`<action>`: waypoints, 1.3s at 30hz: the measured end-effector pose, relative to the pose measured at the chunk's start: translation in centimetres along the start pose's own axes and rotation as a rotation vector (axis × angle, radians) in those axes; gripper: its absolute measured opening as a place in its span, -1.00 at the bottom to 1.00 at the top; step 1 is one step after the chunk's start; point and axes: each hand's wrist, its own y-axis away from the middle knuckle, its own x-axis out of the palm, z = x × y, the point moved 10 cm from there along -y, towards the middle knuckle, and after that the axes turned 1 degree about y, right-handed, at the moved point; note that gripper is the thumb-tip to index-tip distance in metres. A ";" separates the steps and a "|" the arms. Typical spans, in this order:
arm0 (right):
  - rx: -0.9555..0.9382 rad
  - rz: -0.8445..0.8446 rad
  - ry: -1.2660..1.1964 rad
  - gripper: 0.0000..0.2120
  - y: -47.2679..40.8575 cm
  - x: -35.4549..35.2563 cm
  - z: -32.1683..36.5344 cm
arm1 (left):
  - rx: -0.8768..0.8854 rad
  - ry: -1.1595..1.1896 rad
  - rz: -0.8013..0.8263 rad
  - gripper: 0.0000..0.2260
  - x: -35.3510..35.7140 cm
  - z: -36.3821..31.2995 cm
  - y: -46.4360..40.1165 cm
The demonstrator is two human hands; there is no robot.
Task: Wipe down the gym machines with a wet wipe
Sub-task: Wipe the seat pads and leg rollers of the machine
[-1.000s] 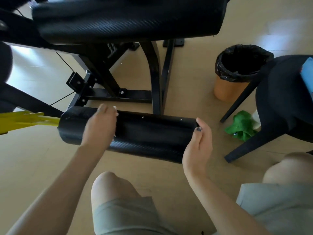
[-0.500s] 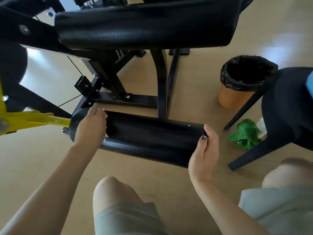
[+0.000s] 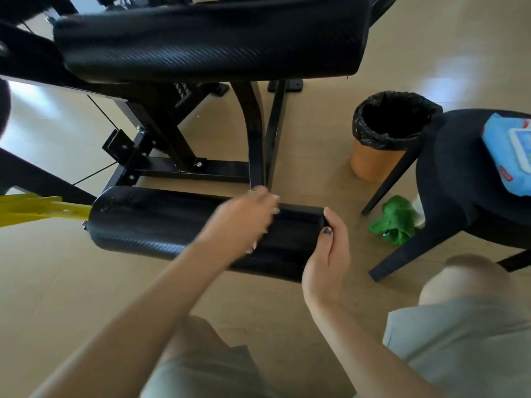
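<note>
Steadying the roller pad (image 3: 161, 222) by its right end with my right hand (image 3: 326, 254), I press the wipe (image 3: 253, 246) under my left hand (image 3: 244, 222) along its length leftward.

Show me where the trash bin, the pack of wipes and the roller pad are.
trash bin (image 3: 373, 165), head view, orange side wall
pack of wipes (image 3: 500, 156), head view, blue wrapper
roller pad (image 3: 143, 222), head view, bare left part

The person wears grey-green shorts (image 3: 459, 349), seen at the bottom of the frame. Both arms are bare, with no sleeves. The right hand (image 3: 324, 254) has dark polish on its thumbnail. The left hand (image 3: 241, 222) looks blurry. Both knees are bare.
</note>
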 end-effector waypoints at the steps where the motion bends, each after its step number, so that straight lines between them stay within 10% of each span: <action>1: -0.005 0.006 0.007 -0.60 0.0 0.1 0.0 | -0.093 -0.016 0.015 -0.79 -0.2 3.4 0.8; 6: -0.038 -0.004 0.029 -0.61 0.1 0.2 0.5 | -0.485 -0.189 -0.130 -0.87 -4.1 13.6 5.6; 14: 0.078 0.107 0.042 -0.71 -0.9 0.1 0.8 | -0.058 -0.021 -0.063 -0.81 1.6 -3.6 0.5; 23: 0.195 0.066 0.197 -0.57 -1.2 1.3 0.5 | -0.716 -0.172 -0.273 -0.87 -6.7 22.6 11.3; 34: -0.072 0.054 0.235 -0.57 0.9 0.2 1.1 | -0.387 0.108 -0.101 -0.56 0.6 9.9 6.6; 39: -0.045 0.054 0.209 -0.63 0.8 0.3 1.1 | -0.833 -0.041 -0.426 -0.77 -6.4 22.5 13.9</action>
